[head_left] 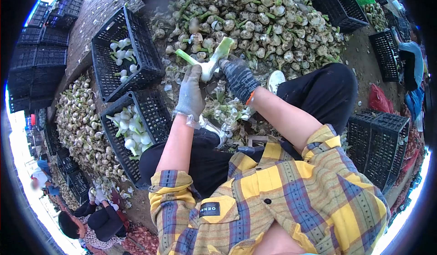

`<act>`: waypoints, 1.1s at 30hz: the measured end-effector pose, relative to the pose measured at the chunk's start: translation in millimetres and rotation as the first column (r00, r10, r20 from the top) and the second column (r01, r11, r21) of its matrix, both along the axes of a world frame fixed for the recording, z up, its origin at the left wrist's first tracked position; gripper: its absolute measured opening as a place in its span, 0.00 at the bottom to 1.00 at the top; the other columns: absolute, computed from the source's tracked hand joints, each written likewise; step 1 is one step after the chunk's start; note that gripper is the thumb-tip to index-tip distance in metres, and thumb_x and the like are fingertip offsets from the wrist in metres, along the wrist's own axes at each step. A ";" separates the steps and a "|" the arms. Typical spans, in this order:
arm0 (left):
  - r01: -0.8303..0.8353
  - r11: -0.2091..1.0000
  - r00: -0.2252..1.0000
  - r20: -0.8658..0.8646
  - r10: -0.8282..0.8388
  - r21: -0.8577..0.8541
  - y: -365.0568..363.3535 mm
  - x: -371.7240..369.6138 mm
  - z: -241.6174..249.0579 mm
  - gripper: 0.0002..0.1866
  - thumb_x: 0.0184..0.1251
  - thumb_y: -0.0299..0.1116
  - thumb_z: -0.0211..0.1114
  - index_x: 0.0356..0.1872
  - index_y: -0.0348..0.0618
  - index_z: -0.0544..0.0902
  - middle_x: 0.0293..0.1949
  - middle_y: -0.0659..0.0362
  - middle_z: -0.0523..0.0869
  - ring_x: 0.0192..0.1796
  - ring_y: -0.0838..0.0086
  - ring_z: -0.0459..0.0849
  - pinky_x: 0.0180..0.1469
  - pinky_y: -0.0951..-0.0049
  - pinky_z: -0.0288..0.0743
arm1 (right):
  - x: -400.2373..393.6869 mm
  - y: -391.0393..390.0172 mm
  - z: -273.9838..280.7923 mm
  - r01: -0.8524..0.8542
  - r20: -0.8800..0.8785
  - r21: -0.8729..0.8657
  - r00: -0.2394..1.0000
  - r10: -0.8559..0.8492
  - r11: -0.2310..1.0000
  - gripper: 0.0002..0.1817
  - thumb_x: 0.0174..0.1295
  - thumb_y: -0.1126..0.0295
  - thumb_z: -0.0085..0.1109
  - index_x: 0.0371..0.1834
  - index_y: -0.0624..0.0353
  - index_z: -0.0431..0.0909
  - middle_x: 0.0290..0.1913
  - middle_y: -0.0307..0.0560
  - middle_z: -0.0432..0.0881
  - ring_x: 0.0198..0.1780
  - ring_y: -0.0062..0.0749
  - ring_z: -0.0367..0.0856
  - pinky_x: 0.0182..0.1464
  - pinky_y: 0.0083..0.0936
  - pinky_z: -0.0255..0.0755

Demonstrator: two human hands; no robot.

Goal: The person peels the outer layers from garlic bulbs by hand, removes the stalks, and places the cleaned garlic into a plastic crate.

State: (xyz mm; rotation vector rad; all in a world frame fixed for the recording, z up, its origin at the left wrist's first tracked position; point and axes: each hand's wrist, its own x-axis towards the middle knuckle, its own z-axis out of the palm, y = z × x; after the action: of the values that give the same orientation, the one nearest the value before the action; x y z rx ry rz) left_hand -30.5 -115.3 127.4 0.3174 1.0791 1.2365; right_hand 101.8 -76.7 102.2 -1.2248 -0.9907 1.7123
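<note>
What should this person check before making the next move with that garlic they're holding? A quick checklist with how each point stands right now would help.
1. Both hands gloved: ok, left hand and right hand.
2. Garlic stalk held in both hands: ok.
3. Cutting tool in view: cannot tell.
4. Room left in the near crate of cleaned bulbs: ok.
5. Far crate has room: ok.
6. Unsorted pile close in front: ok.

The dirt ground (364,50) carries a big onion heap (264,22), peelings (223,109) and black crates (123,54).
</note>
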 end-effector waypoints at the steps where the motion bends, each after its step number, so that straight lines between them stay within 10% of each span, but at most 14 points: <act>1: -0.003 0.998 0.997 -0.075 -0.001 -0.056 0.8 1.9 2.9 0.17 0.66 0.43 0.58 0.49 0.45 0.73 0.40 0.61 0.80 0.37 0.76 0.81 0.33 0.76 0.79 | -0.6 -1.3 12.6 -0.009 0.055 0.039 0.998 0.007 0.999 0.12 0.61 0.69 0.47 0.41 0.65 0.76 0.31 0.46 0.80 0.30 0.27 0.74 0.35 0.26 0.70; 3: -0.028 0.986 0.975 -0.223 -0.010 -0.167 1.2 5.4 9.3 0.15 0.67 0.43 0.57 0.48 0.45 0.75 0.41 0.61 0.81 0.38 0.75 0.81 0.36 0.75 0.77 | 0.1 -5.1 22.2 -0.077 0.124 0.154 0.991 0.058 0.985 0.12 0.60 0.70 0.50 0.41 0.66 0.76 0.32 0.45 0.80 0.31 0.27 0.75 0.34 0.25 0.71; 7: -0.184 0.976 0.974 -0.158 0.165 -0.118 4.8 -2.0 3.9 0.15 0.66 0.45 0.56 0.45 0.47 0.77 0.39 0.61 0.81 0.36 0.75 0.81 0.36 0.76 0.78 | 3.5 -7.7 6.4 -0.055 -0.431 -0.331 0.897 -0.099 0.942 0.13 0.62 0.69 0.49 0.46 0.66 0.72 0.36 0.46 0.79 0.34 0.30 0.79 0.38 0.25 0.77; 11: -0.280 0.956 0.960 -0.006 0.280 -0.087 7.3 -24.2 -3.2 0.13 0.68 0.40 0.51 0.43 0.44 0.76 0.38 0.59 0.81 0.38 0.71 0.81 0.38 0.70 0.79 | 22.7 -3.6 4.1 0.021 -0.537 -0.472 0.786 -0.307 0.881 0.15 0.64 0.65 0.48 0.47 0.65 0.74 0.39 0.49 0.80 0.35 0.34 0.80 0.41 0.30 0.77; 13: -0.332 0.940 0.943 -0.010 0.332 -0.084 8.3 -26.4 0.3 0.13 0.67 0.42 0.51 0.44 0.45 0.76 0.38 0.58 0.81 0.36 0.71 0.81 0.37 0.69 0.79 | 34.6 -0.2 -7.5 -0.294 0.083 0.056 0.954 0.289 0.954 0.16 0.64 0.62 0.49 0.47 0.61 0.76 0.41 0.52 0.80 0.38 0.37 0.81 0.44 0.32 0.75; 15: -0.387 0.918 0.922 -0.056 0.384 -0.084 8.9 -21.5 3.8 0.18 0.68 0.46 0.50 0.42 0.42 0.78 0.35 0.58 0.81 0.35 0.73 0.80 0.38 0.71 0.76 | 37.8 -4.8 5.1 -0.742 0.675 -0.010 0.490 0.552 0.670 0.18 0.62 0.56 0.51 0.48 0.54 0.79 0.45 0.54 0.81 0.42 0.40 0.80 0.49 0.32 0.72; 18: -0.299 0.952 0.900 -0.314 0.302 0.059 8.5 -22.6 -0.5 0.22 0.68 0.50 0.50 0.39 0.38 0.80 0.32 0.59 0.81 0.34 0.76 0.78 0.35 0.75 0.73 | 32.2 -17.7 -27.9 -0.732 0.820 0.379 0.549 0.161 0.566 0.21 0.59 0.54 0.54 0.50 0.54 0.78 0.44 0.55 0.81 0.42 0.42 0.80 0.49 0.30 0.71; 22: -0.174 0.978 0.843 -0.497 0.206 0.111 5.9 -12.2 4.8 0.31 0.65 0.60 0.51 0.34 0.35 0.82 0.25 0.63 0.79 0.26 0.83 0.74 0.29 0.82 0.67 | 17.4 -6.2 -2.9 -0.395 0.382 0.217 0.876 0.295 0.893 0.23 0.57 0.52 0.58 0.47 0.60 0.77 0.35 0.51 0.82 0.36 0.32 0.80 0.42 0.26 0.73; 23: -0.133 0.985 0.844 -0.508 0.173 0.113 5.5 -6.6 8.7 0.33 0.63 0.62 0.50 0.34 0.35 0.82 0.22 0.65 0.77 0.23 0.84 0.71 0.26 0.83 0.65 | 9.3 -0.7 9.1 -0.373 0.063 -0.128 0.922 0.383 0.919 0.22 0.58 0.53 0.58 0.47 0.60 0.76 0.33 0.45 0.80 0.31 0.25 0.78 0.34 0.22 0.75; 27: 0.112 0.984 0.807 -0.590 -0.009 0.138 -0.7 -3.0 18.9 0.35 0.63 0.64 0.49 0.36 0.34 0.80 0.27 0.61 0.79 0.27 0.80 0.76 0.31 0.80 0.72 | 6.7 2.2 33.7 -0.471 -0.241 -0.231 0.875 0.420 0.851 0.20 0.58 0.56 0.58 0.50 0.55 0.74 0.38 0.41 0.79 0.28 0.23 0.77 0.28 0.21 0.76; 33: 0.006 0.988 0.863 -0.500 0.074 0.157 -0.4 -2.1 14.9 0.32 0.63 0.61 0.52 0.34 0.36 0.82 0.28 0.60 0.82 0.26 0.81 0.76 0.30 0.80 0.70 | 7.3 -2.9 27.9 -0.477 -0.432 -0.209 0.828 0.357 0.854 0.19 0.59 0.59 0.60 0.47 0.60 0.75 0.40 0.44 0.81 0.36 0.28 0.82 0.40 0.25 0.78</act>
State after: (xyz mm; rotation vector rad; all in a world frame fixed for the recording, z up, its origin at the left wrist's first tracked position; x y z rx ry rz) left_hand -32.5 -115.7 142.2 0.7787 1.4417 1.3059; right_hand 109.1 -79.7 130.1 -0.8312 -0.8108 2.4253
